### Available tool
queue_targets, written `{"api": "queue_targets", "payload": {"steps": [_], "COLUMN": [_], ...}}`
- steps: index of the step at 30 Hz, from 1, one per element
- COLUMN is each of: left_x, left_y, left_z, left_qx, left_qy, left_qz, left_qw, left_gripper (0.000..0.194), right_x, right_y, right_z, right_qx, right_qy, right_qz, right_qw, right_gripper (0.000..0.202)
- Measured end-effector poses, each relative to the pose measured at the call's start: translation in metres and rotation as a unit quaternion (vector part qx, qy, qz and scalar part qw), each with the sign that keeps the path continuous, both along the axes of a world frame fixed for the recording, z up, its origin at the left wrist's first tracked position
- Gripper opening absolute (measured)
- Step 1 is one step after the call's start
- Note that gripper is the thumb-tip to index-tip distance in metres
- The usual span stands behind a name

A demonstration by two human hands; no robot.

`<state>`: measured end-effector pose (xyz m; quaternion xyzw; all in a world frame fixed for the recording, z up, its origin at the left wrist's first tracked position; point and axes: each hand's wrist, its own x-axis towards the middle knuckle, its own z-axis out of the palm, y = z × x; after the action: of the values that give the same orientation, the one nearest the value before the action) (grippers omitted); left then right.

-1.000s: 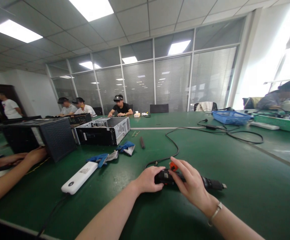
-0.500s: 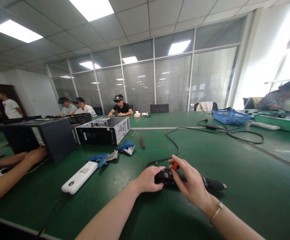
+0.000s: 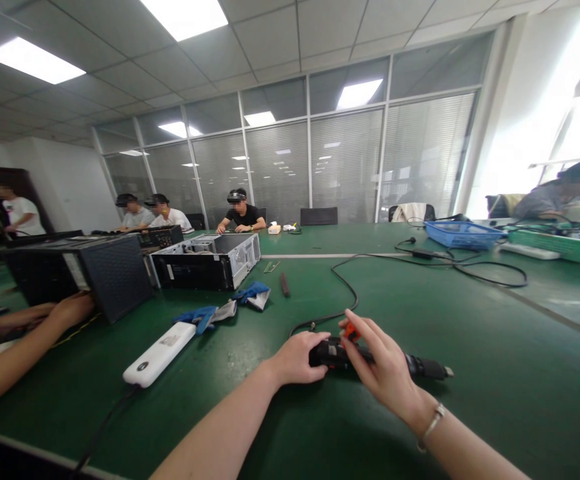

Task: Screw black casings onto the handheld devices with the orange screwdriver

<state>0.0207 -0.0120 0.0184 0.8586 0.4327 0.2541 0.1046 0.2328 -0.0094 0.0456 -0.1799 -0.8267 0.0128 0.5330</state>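
Note:
A long black corded power tool lies on the green table, its narrow end with a metal tip pointing right. My left hand is wrapped round the tool's left end, thumb on the near side. Over the tool's middle, my right hand pinches an orange-and-black screwdriver by its handle, between thumb and fingers. The handle stands upright against the tool's body. Its lower end is hidden by my fingers, so the contact point does not show.
A white power strip and blue-grey gloves lie to the left. Beyond are an open computer case and a black case with a co-worker's hands at it. A black cable runs behind my hands; a blue basket stands far right.
My right fingers have shifted slightly and the screwdriver handle has turned a little between them. My left hand and the power tool stay in place.

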Motion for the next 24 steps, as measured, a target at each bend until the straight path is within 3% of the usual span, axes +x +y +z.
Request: {"api": "queue_targets", "payload": {"steps": [11,15,18,24], "left_x": [-0.008,-0.016,-0.019,-0.010], "left_y": [0.005,0.008,0.010,0.011], "left_z": [-0.007,-0.005,-0.004,-0.012], "left_qx": [-0.030,-0.070,-0.086,-0.071], "left_qy": [-0.055,-0.094,-0.108,-0.133], "left_qz": [0.004,0.028,0.037,0.053], "left_qw": [0.998,0.993,0.990,0.987], "left_gripper": [0.073,0.058,0.050,0.054], "right_x": [-0.001,0.000,0.002,0.002], "right_y": [0.001,0.002,0.004,0.007], "right_z": [0.001,0.002,0.002,-0.003], "right_qx": [-0.022,-0.027,-0.001,0.038], "right_qy": [-0.022,-0.025,0.001,0.100], "right_qz": [-0.026,-0.050,-0.070,-0.083], "right_qw": [0.999,0.998,0.998,0.991], "right_gripper": [0.060,0.064,0.064,0.064]}}
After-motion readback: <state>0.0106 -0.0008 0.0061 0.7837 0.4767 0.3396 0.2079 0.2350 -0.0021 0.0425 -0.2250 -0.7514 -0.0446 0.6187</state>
